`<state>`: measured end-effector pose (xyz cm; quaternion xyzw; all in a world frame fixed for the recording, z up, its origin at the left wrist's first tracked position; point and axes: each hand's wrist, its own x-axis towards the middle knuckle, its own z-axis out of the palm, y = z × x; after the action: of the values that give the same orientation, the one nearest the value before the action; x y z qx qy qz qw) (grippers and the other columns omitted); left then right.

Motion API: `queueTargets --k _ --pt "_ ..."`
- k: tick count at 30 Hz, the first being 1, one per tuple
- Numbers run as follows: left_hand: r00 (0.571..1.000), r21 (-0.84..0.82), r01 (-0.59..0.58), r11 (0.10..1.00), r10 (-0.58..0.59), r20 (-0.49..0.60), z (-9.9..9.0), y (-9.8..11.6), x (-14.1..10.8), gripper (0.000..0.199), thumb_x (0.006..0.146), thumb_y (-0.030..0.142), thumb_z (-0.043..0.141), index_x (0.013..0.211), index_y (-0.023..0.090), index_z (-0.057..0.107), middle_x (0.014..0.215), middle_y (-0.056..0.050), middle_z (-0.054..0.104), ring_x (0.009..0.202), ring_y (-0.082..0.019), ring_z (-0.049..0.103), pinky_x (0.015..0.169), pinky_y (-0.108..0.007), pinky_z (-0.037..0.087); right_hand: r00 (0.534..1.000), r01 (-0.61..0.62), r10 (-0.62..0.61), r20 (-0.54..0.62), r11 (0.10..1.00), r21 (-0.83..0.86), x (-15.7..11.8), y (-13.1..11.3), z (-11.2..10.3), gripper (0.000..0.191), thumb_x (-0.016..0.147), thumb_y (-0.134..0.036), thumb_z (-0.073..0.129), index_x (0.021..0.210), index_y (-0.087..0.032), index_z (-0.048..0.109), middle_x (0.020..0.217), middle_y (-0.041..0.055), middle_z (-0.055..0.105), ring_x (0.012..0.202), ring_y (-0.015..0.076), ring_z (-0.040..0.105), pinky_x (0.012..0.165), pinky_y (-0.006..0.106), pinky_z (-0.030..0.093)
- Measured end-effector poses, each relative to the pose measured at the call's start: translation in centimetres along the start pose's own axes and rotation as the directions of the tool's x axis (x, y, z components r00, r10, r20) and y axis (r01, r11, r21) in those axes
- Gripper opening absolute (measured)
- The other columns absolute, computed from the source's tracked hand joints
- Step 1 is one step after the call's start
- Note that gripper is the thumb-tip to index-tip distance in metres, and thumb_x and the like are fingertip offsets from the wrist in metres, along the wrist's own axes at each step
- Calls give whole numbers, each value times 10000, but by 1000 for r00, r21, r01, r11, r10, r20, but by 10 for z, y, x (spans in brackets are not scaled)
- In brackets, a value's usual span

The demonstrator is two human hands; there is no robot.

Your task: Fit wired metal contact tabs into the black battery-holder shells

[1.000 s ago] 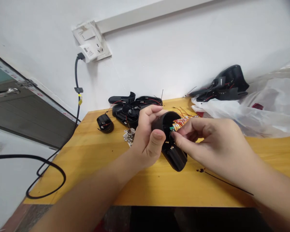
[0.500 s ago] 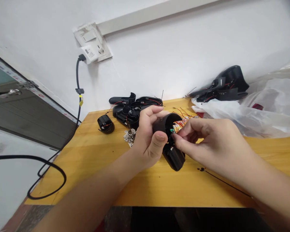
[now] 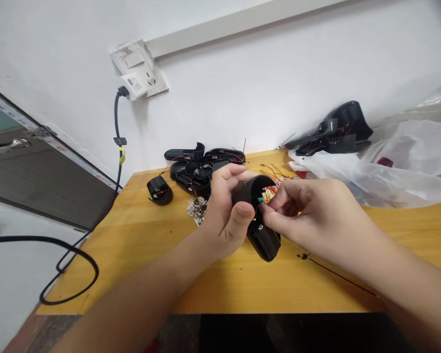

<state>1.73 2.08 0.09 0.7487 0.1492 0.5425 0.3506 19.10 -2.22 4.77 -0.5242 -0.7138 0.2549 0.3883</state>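
My left hand [image 3: 224, 213] grips a black plastic cylindrical housing [image 3: 250, 192] with its open end turned up and away from me. A rounded black end piece [image 3: 264, 241] hangs below the housing, close to the yellow wooden table [image 3: 132, 279]. My right hand [image 3: 308, 218] reaches in from the right, its thumb and fingertips pinching a small green circuit board [image 3: 260, 200] at the housing's mouth. Fingers hide most of the board and any wires running from it.
Behind my hands lie black housing parts with red wires [image 3: 202, 171], a small black cylinder [image 3: 159, 191], a heap of small printed pieces [image 3: 197, 210] and loose orange-red wires [image 3: 274, 171]. More black parts [image 3: 334, 131] rest on a white plastic bag [image 3: 397, 166] to the right.
My hands and the housing have shifted only slightly. The whole view has tilted a little, and the right hand's pinch stays at the housing's mouth.
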Motion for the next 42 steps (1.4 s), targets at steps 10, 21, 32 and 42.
queueTargets --k 10,21,32,42 --pt "998 10 62 998 -62 15 0 2 0 500 1020 612 414 1324 219 361 1222 -107 651 1056 -196 639 988 -421 493 998 7 -7 65 1000 -12 2 -2 -4 154 739 -146 674 606 -183 604 530 -40 623 445 95 547 409 198 384" --pt "960 -4 276 961 -275 46 -3 3 2 516 989 672 414 1263 236 404 1214 -100 647 1252 -230 577 1063 -430 470 984 -116 120 133 993 -39 5 -2 -6 198 701 -94 722 568 -175 599 532 -36 613 460 91 531 430 218 382" --pt "965 -111 261 959 -254 68 -5 4 2 544 990 685 395 1309 245 361 1172 -83 641 1021 -184 637 969 -377 495 900 -230 107 423 940 252 10 14 -17 266 840 -382 788 720 -175 672 636 12 606 568 124 502 508 251 373" --pt "946 -160 321 933 -309 98 -6 6 3 545 992 693 375 1297 241 371 1162 -90 650 1077 -200 634 942 -384 502 898 -219 39 439 904 367 15 25 -16 295 822 -426 817 823 -209 618 782 30 643 714 188 611 607 298 466"
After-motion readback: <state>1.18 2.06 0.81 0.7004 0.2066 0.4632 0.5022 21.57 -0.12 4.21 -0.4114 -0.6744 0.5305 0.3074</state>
